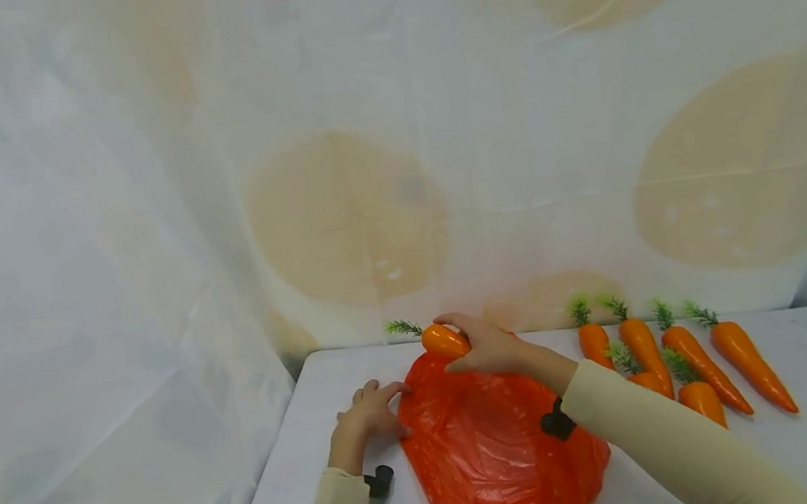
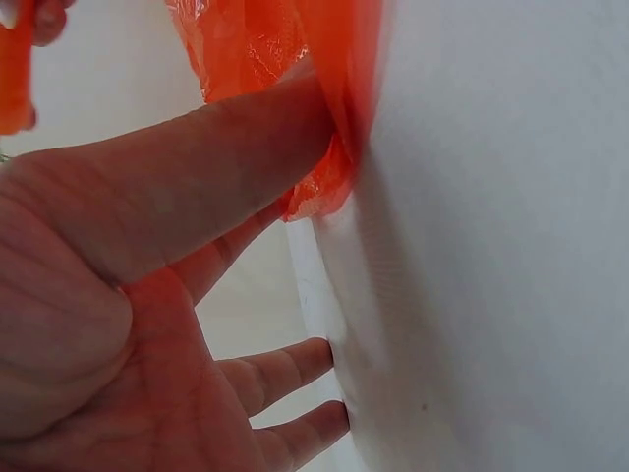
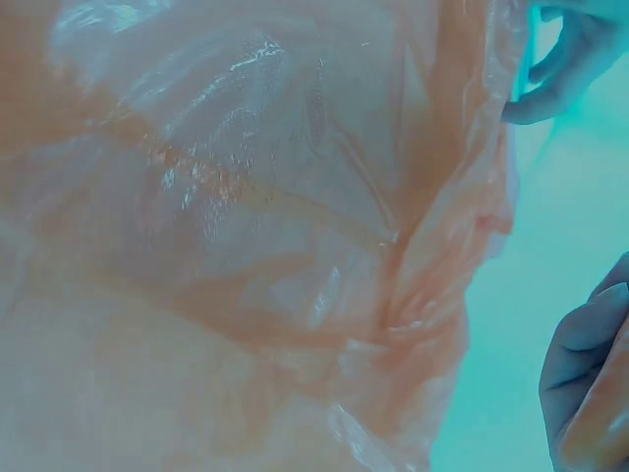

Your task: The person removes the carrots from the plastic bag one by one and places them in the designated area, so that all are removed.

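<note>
A red plastic bag lies on the white table, crumpled and bulging. At its left edge, my left hand pinches the plastic between thumb and forefinger; in the left wrist view the thumb reaches into the bag's fold while the other fingers spread down to the table. Over the bag's far end my right hand grips an orange carrot, its green top pointing left. Part of that carrot also appears at the right wrist view's lower right edge. The bag's contents cannot be made out.
Several more carrots with green tops lie to the right of the bag, the outermost carrot slanting toward the table's right side. My right sleeve covers part of the nearer ones. A pale cloth with tan spots hangs behind the table.
</note>
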`<state>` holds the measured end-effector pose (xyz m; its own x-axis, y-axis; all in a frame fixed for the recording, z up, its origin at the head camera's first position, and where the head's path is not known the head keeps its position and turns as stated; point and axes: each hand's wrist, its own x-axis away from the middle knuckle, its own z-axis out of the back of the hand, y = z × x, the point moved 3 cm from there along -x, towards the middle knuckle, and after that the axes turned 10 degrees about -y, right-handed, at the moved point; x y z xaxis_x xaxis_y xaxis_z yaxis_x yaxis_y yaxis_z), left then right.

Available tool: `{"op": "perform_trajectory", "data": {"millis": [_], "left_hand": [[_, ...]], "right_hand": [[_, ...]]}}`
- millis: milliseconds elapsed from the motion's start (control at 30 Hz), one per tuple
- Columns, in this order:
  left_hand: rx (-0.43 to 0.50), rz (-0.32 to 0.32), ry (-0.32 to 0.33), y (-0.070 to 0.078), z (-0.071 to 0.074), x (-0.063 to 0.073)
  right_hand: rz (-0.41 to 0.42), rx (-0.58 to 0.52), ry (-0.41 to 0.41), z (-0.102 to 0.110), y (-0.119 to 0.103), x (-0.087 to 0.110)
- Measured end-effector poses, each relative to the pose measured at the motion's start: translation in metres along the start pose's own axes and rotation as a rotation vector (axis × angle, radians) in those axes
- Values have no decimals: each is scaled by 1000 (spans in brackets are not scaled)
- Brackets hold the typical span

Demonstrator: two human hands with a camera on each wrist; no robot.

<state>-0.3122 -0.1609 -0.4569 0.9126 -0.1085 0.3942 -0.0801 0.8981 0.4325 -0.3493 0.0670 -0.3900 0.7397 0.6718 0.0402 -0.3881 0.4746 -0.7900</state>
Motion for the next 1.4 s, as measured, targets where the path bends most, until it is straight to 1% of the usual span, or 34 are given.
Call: {"op": "perform_trajectory", "data": {"millis": [100, 200, 433, 567, 733, 800, 933, 1033, 1133, 1400], "left_hand": [[-3, -8, 3, -1, -1, -1], [3, -16, 0, -1, -1, -2], [-1, -4, 5, -1, -1, -4], [-9, -7, 9, 0, 0, -6], [-8, -16, 1, -2, -2, -7], [-5, -13, 0, -3, -3, -7], [-4, -9, 7, -5, -2, -7], [1, -9, 14, -6, 0, -6], [0, -12, 15, -7, 1, -6], [21, -14, 14, -6, -3, -8]], "right_hand": [[28, 17, -26, 3, -4, 6], [61, 26, -31, 7, -10, 14], [109, 111, -7, 23, -27, 38], [135, 149, -5, 31, -30, 53], [137, 166, 12, 41, -29, 74], [138, 148, 13, 44, -28, 82], [145, 112, 11, 50, -29, 96], [152, 124, 16, 54, -28, 105], [134, 151, 41, 57, -25, 115], [56, 94, 104, 73, -9, 146]]}}
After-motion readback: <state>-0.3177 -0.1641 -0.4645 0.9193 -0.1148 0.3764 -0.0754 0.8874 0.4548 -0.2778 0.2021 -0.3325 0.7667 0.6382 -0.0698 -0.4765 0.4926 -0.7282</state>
